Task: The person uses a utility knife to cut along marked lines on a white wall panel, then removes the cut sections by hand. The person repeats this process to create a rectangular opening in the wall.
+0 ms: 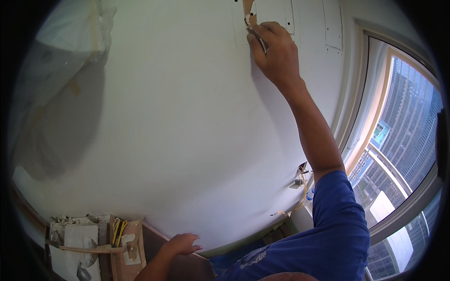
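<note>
My right hand (pixel 276 51) is raised high against the white wall (pixel 187 117), its fingers closed around a thin, pale-edged thing that they mostly cover; I cannot make out its kind. The fingertips are at the lower end of a torn brown patch (pixel 250 8) with white bits along it. Cut outlines and small dark holes mark the wall beside this patch. Low down, my left hand (pixel 183 244) holds nothing, fingers stretched out and apart near the foot of the wall.
Cloudy plastic sheeting (pixel 65 47) hangs at the upper left. A wooden box or shelf (pixel 136 229) at the lower left bears yellow-and-black utility knives (pixel 119 232) and a whitish board (pixel 79 234). Wires dangle from a wall socket opening (pixel 302 167). At right is a window (pixel 403 117).
</note>
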Demonstrator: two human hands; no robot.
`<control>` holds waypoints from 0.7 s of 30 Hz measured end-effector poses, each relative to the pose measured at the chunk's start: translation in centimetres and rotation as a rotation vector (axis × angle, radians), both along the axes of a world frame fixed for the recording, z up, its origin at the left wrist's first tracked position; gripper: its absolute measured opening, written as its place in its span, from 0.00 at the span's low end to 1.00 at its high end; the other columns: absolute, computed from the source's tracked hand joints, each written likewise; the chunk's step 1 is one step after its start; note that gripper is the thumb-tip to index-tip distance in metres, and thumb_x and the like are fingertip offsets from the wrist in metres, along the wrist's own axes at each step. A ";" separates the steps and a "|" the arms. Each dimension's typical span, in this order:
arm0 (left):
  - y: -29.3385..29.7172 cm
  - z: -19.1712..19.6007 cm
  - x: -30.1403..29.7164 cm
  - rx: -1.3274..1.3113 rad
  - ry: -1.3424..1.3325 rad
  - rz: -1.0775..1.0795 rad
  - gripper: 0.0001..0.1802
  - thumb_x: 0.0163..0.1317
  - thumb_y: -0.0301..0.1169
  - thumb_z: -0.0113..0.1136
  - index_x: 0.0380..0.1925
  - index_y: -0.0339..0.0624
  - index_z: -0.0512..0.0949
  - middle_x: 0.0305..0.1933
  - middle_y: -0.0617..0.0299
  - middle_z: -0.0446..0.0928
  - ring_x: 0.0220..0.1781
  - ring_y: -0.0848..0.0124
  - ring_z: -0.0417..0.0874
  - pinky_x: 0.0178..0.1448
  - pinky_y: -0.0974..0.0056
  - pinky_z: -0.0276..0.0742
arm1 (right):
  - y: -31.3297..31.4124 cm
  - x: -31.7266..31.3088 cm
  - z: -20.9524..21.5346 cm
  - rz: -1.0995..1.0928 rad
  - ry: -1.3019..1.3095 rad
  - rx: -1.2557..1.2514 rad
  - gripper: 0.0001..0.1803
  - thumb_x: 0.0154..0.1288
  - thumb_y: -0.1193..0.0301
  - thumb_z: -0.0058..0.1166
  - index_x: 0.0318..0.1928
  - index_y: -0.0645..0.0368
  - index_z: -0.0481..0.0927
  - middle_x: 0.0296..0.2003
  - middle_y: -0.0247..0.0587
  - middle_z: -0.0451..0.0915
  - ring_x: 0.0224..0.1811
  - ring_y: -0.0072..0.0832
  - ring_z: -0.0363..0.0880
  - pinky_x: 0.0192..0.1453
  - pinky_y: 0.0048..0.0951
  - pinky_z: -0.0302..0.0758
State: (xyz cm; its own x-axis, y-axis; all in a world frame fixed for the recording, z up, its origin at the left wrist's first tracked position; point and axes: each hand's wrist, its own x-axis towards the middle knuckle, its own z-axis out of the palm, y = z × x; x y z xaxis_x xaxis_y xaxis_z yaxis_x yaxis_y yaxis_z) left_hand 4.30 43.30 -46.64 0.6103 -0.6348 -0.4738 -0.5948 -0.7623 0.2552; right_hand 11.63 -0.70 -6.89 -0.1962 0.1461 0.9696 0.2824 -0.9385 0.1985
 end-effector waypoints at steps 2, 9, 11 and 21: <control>0.3 -0.4 0.1 -0.021 -0.015 -0.012 0.35 0.70 0.56 0.61 0.67 0.42 0.77 0.69 0.45 0.78 0.71 0.48 0.77 0.73 0.48 0.73 | -0.2 -0.1 0.1 0.059 0.036 0.010 0.10 0.65 0.72 0.68 0.46 0.57 0.89 0.40 0.34 0.84 0.40 0.35 0.84 0.42 0.37 0.82; 0.7 -1.0 0.2 -0.037 -0.029 -0.015 0.35 0.70 0.57 0.60 0.67 0.44 0.77 0.67 0.46 0.79 0.69 0.48 0.79 0.71 0.47 0.75 | -0.9 -0.7 1.3 0.161 0.166 0.013 0.09 0.65 0.76 0.67 0.45 0.59 0.87 0.41 0.35 0.84 0.40 0.37 0.85 0.40 0.37 0.81; 0.9 -1.3 0.1 -0.044 -0.035 -0.020 0.35 0.70 0.57 0.60 0.67 0.44 0.77 0.68 0.46 0.79 0.69 0.48 0.79 0.71 0.47 0.75 | -0.1 -1.4 1.7 0.120 0.174 0.004 0.10 0.66 0.76 0.67 0.47 0.60 0.88 0.41 0.36 0.86 0.38 0.35 0.87 0.40 0.34 0.82; 0.1 0.6 -0.4 -0.022 0.005 -0.009 0.36 0.71 0.55 0.60 0.67 0.40 0.77 0.69 0.43 0.77 0.71 0.46 0.77 0.74 0.49 0.73 | 0.1 -0.7 1.5 -0.173 0.141 -0.038 0.11 0.68 0.79 0.62 0.49 0.57 0.87 0.46 0.34 0.84 0.44 0.37 0.86 0.42 0.36 0.82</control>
